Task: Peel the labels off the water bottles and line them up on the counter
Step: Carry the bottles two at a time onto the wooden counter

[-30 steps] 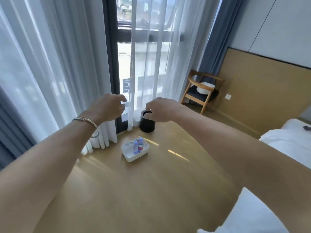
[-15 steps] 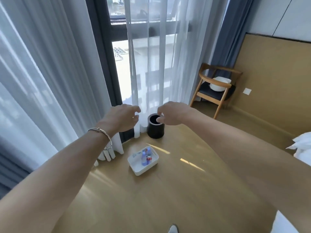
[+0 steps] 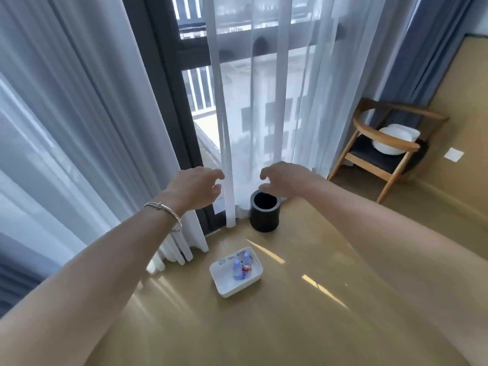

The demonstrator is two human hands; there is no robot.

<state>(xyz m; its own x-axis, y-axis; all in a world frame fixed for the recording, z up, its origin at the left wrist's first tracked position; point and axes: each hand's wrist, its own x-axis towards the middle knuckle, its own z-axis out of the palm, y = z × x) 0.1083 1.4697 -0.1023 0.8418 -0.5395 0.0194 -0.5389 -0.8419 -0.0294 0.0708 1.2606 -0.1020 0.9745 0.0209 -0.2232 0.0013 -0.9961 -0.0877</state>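
Observation:
Two small water bottles (image 3: 242, 268) with blue caps and red-and-white labels lie side by side in a white rectangular tray (image 3: 229, 286) on the wooden floor. My left hand (image 3: 196, 188), a bracelet on its wrist, is stretched out high above the floor with fingers spread and curled, holding nothing. My right hand (image 3: 284, 179) is held out beside it, fingers apart and empty, above a black round bin (image 3: 264, 215). Both hands are far from the tray and close to the sheer curtain.
White sheer curtains (image 3: 264, 101) and grey drapes hang before a dark-framed window. A wooden chair (image 3: 383, 151) with a white bowl on its seat stands at the right by a tan wall panel. Bare wooden floor lies around the tray.
The view has tilted down and nearer to the window. Both hands have opened from loose fists to spread fingers. The bed at the right has gone out of view.

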